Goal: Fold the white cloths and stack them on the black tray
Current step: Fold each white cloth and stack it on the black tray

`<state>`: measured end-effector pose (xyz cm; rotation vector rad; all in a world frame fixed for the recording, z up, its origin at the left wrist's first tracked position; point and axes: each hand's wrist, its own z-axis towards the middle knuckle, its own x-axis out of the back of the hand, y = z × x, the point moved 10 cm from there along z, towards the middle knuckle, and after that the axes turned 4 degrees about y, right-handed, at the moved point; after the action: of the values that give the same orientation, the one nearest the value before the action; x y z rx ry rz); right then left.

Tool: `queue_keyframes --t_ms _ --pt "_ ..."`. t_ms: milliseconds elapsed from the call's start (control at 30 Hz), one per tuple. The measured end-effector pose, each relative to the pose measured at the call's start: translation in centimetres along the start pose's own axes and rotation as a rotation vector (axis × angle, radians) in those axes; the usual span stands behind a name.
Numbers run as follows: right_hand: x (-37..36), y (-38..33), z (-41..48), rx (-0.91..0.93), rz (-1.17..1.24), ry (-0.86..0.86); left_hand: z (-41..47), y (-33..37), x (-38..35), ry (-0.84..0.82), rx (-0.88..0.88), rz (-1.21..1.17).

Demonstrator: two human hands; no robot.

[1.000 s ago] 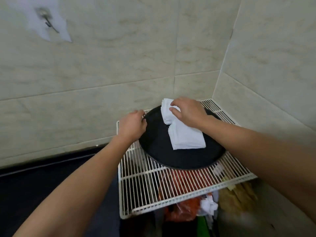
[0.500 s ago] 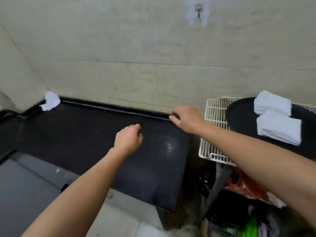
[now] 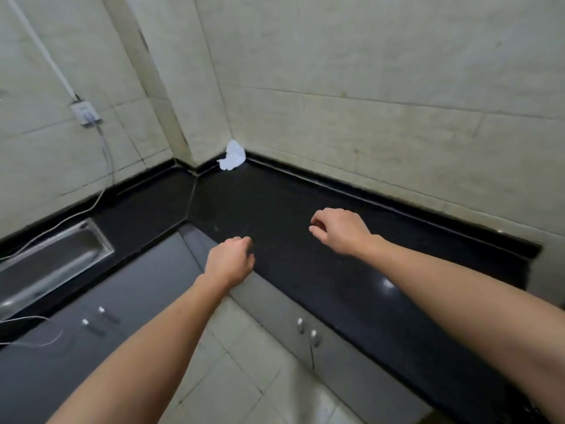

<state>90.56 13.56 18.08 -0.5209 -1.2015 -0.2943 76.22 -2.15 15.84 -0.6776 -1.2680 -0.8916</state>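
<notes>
One crumpled white cloth [image 3: 232,156] lies in the far corner of the black countertop [image 3: 305,240], against the tiled wall. My left hand [image 3: 230,261] hovers at the counter's front edge with its fingers curled and nothing in it. My right hand [image 3: 342,231] is over the counter to the right, fingers loosely bent, also holding nothing. Both hands are well short of the cloth. The black tray and the folded cloths are out of view.
A steel sink [image 3: 52,264] is set into the counter at the left, with white cables [image 3: 61,218] running from a wall socket [image 3: 85,114] across it. Grey cabinet doors [image 3: 321,347] sit below the counter. Tiled floor lies beneath me.
My view has swung left from the wire rack with the tray to the counter corner. My right hand left the folded cloths, my left hand left the tray rim, and both moved over the counter.
</notes>
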Motion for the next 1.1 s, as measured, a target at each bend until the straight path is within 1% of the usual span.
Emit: queue_keyframes --t_ms 133,267,433,600,800,933,1100 --pt "-3.5 -5.8 4.9 0.055 0.025 -0.039 0.8 -7.7 -0.1 -0.028 0.068 0.010" --pt "-6.1 -9.6 10.0 0.100 0.025 -0.060 2.6 -13.4 -0.7 -0.028 0.119 -0.005" --pt "-10.0 -11.5 16.2 0.124 0.026 -0.085 5.7 -18.0 -2.7 -0.052 0.145 -0.019" --pt "-14.9 -13.2 24.8 0.143 0.044 -0.117 11.6 -24.3 -4.4 -0.065 0.190 -0.009" --pt "-17.3 -14.4 35.6 0.145 0.072 -0.112 18.8 -30.9 -4.3 -0.062 0.242 0.001" --pt "-19.9 -15.9 40.6 0.142 0.062 -0.155 21.9 -35.3 -5.2 -0.080 0.248 -0.022" --pt "-23.9 -19.0 47.4 0.122 0.056 -0.172 26.7 -42.8 -6.9 -0.098 0.249 -0.024"
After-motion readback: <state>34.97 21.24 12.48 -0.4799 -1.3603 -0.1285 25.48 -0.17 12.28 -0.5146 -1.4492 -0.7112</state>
